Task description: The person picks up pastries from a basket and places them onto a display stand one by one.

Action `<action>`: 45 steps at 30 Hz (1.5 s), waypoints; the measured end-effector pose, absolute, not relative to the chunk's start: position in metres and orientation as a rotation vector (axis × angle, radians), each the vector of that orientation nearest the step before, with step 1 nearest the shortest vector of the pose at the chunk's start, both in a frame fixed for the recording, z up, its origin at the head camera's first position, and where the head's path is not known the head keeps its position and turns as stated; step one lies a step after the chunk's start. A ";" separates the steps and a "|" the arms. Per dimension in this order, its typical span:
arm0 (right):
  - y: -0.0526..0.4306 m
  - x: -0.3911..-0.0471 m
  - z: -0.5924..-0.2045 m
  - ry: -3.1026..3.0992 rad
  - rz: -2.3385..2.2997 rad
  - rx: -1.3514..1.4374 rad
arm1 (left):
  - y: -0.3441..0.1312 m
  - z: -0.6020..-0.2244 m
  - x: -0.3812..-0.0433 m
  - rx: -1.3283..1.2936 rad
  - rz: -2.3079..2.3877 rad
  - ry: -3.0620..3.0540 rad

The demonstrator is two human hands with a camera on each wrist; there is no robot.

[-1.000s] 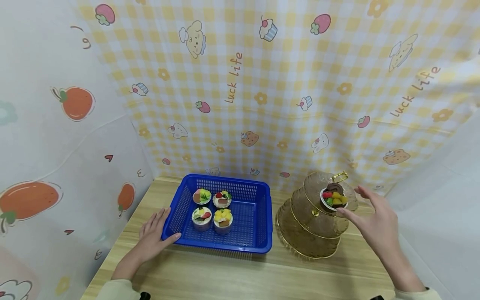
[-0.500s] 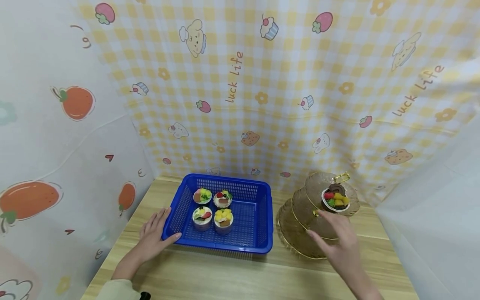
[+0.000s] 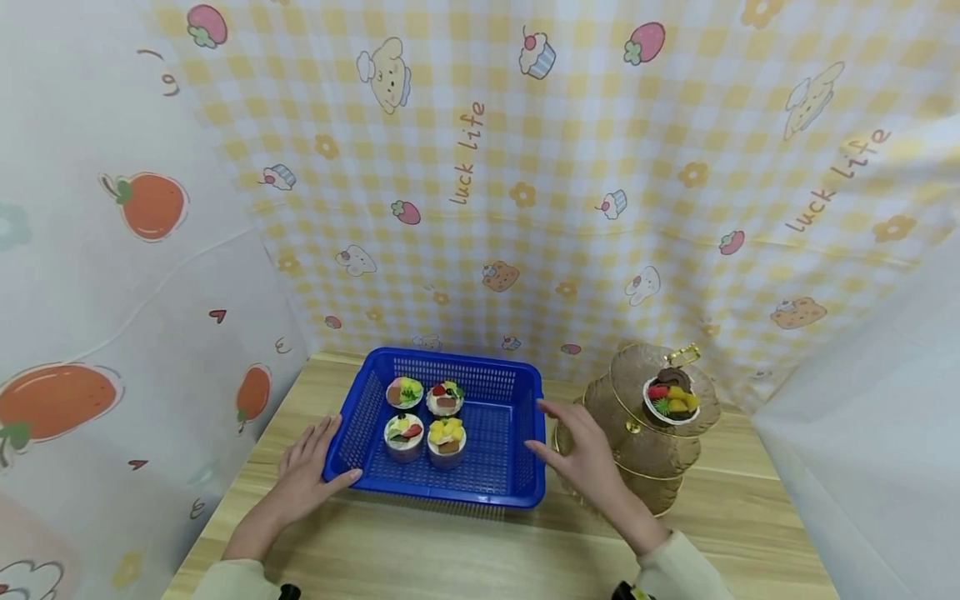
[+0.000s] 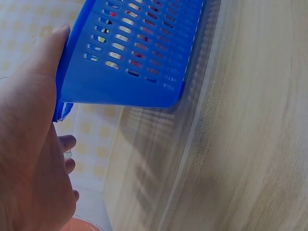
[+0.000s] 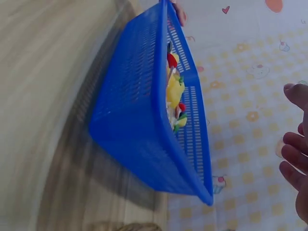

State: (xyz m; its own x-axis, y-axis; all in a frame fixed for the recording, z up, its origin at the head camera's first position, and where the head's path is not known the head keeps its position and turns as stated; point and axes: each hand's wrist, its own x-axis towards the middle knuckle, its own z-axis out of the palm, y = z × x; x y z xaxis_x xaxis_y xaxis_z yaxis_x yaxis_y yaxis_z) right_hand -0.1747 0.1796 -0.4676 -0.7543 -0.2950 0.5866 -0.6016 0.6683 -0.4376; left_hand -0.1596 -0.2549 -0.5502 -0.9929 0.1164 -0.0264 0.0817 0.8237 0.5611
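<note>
A blue plastic basket (image 3: 491, 497) stands on the table with several small toy cupcakes (image 3: 445, 442) in its left half, topped with fruit-like pieces. My left hand (image 3: 303, 471) holds the basket's left front corner. Its thumb (image 4: 45, 53) lies at the rim while the fingers stay outside. Beside the basket's right rim is my right hand (image 3: 588, 458), thumb and fingers spread apart with nothing between them. A chocolate fruit cupcake (image 3: 671, 396) sits on the top tier of a tiered stand (image 3: 660, 450), whose left part the right hand overlaps.
The wooden table (image 3: 420, 550) reaches in front of the basket and stand. Behind hangs a yellow checked cloth (image 3: 450, 275), with a white printed cloth (image 3: 172, 333) at the left. A gold handle (image 3: 682, 357) tops the stand.
My right hand has left the chocolate cupcake on the stand's top tier and moved left to the basket's right rim. The left hand and basket have stayed in place.
</note>
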 end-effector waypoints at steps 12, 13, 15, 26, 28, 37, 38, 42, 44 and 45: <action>0.133 -0.241 -0.466 -2.675 1.013 0.657 | -0.255 -0.556 -0.162 0.141 0.862 2.959; 0.131 -0.247 -0.466 -2.684 1.055 0.659 | -0.255 -0.556 -0.162 0.142 0.864 2.961; 0.125 -0.258 -0.467 -2.711 1.138 0.645 | -0.255 -0.555 -0.162 0.144 0.870 2.961; 0.093 -0.301 -0.480 -2.829 1.193 0.662 | -0.256 -0.547 -0.159 0.151 0.873 2.947; 0.088 -0.305 -0.484 -2.832 1.184 0.663 | -0.256 -0.547 -0.159 0.155 0.873 2.951; 0.067 -0.316 -0.512 -2.828 1.262 0.564 | -0.256 -0.549 -0.161 0.160 0.882 2.954; 0.065 -0.315 -0.515 -2.833 1.278 0.545 | -0.256 -0.549 -0.161 0.161 0.886 2.951; 0.061 -0.316 -0.525 -2.859 1.317 0.467 | -0.255 -0.550 -0.161 0.162 0.893 2.944; 0.059 -0.317 -0.529 -2.863 1.350 0.434 | -0.255 -0.551 -0.161 0.160 0.896 2.942; 0.058 -0.317 -0.530 -2.867 1.367 0.406 | -0.255 -0.551 -0.161 0.161 0.895 2.943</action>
State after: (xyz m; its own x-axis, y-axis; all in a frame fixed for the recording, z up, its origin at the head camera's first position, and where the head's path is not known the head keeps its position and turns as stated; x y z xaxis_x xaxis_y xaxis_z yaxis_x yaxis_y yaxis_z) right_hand -0.3172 0.0585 -0.5305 -0.9660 -0.2526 0.0542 -0.2012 0.6038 -0.7713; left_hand -0.1610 -0.2550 -0.5507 -0.9927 0.1174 -0.0286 0.0817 0.8260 0.5578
